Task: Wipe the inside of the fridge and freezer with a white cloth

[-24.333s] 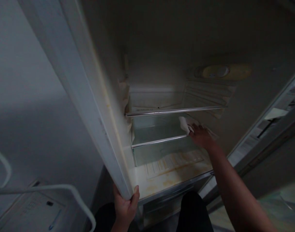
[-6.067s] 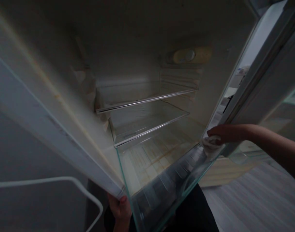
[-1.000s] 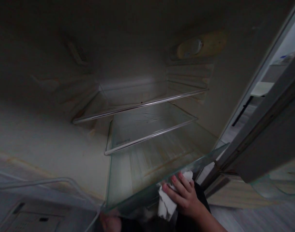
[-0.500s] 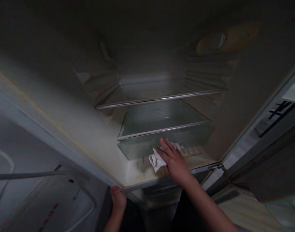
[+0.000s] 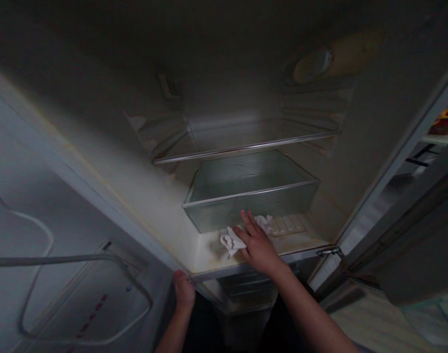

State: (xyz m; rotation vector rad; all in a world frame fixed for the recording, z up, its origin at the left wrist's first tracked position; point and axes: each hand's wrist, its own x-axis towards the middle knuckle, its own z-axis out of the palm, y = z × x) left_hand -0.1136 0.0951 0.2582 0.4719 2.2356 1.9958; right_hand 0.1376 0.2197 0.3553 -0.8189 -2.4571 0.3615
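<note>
While the left hand point(image 5: 183, 289) curls at the near corner of the fridge ledge point(image 5: 221, 272), fingers hidden, so I can't tell its grip, the right hand point(image 5: 260, 247) rests spread, palm down. Beneath that nearer hand lies a crumpled white cloth point(image 5: 232, 241), longer sideways, its middle covered. Beyond the fingertips, a greenish clear unit point(image 5: 295, 198), shelf or bin, fades dimly.

Light: dim, cool-toned. Left: pale bluish-white surface point(image 5: 18, 196), wall or cabinet side unclear; 1 looped grey cable point(image 5: 62, 261) before it. Lower left: pale panel point(image 5: 110, 284), red lettering illegible. Far right: 1 pale ledge point(image 5: 441, 139), red-and-yellow flower-like item point(image 5: 446, 119) on it, dark bars point(image 5: 424, 157) below.
</note>
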